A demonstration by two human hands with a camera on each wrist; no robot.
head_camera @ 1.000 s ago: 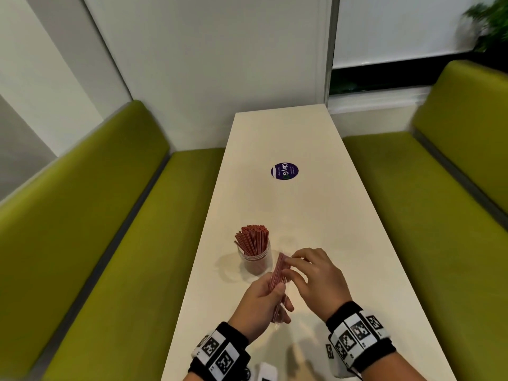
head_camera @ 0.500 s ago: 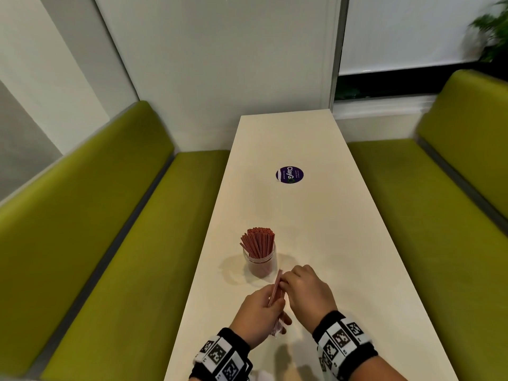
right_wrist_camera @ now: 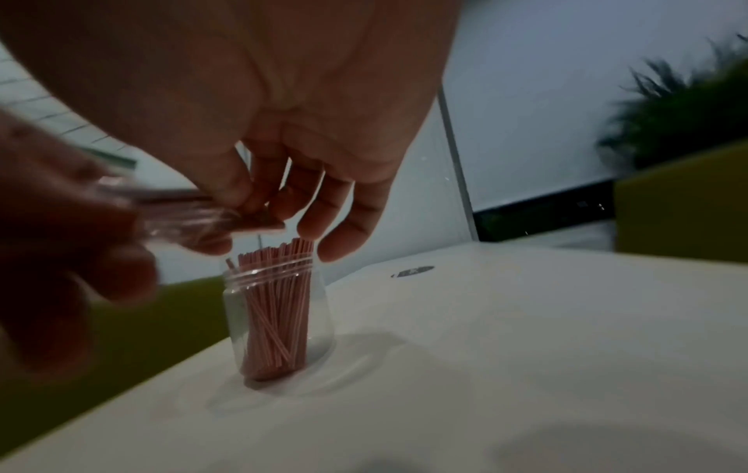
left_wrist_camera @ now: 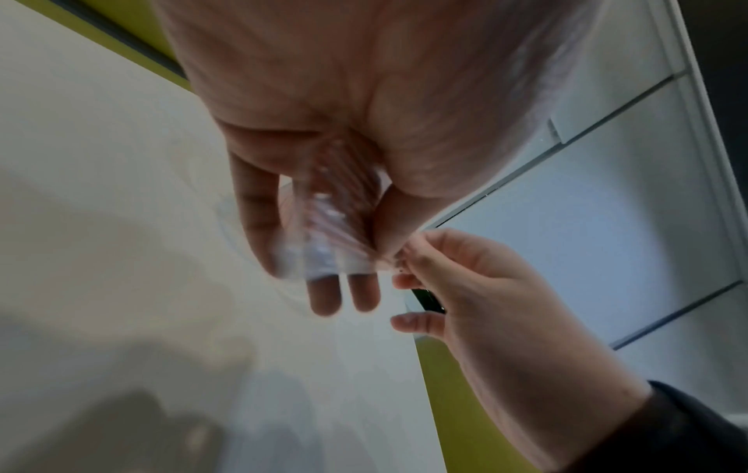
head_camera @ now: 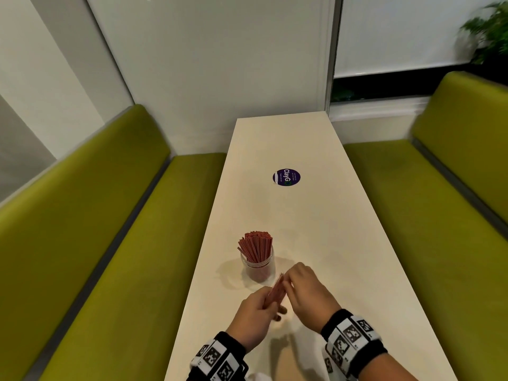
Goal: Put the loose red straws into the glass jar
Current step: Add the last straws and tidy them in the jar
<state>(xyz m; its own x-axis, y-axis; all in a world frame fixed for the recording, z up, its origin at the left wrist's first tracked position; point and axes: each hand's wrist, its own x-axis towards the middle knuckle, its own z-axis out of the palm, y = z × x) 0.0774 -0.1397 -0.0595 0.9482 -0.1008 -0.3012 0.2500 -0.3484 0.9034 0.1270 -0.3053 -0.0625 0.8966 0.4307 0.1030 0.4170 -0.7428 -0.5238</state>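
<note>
A clear glass jar (head_camera: 258, 266) (right_wrist_camera: 279, 323) stands on the white table (head_camera: 316, 215), packed with upright red straws (head_camera: 256, 244) (right_wrist_camera: 279, 300). Just in front of it my left hand (head_camera: 264, 306) (left_wrist_camera: 323, 230) grips a clear plastic sleeve of red straws (head_camera: 276, 291) (left_wrist_camera: 328, 224) (right_wrist_camera: 190, 208). My right hand (head_camera: 291, 284) (left_wrist_camera: 409, 265) (right_wrist_camera: 251, 204) pinches the far end of that packet with thumb and forefinger. Its other fingers hang loose above the jar's mouth.
A round purple sticker (head_camera: 286, 177) lies further up the table. Green benches (head_camera: 110, 243) (head_camera: 426, 229) run along both long sides. The far end meets a white wall, and a plant (head_camera: 489, 31) stands at the upper right.
Both hands have stayed in front of the jar with the packet between them. My right hand's fingers have closed in from spread over the packet to a pinch at its far end.
</note>
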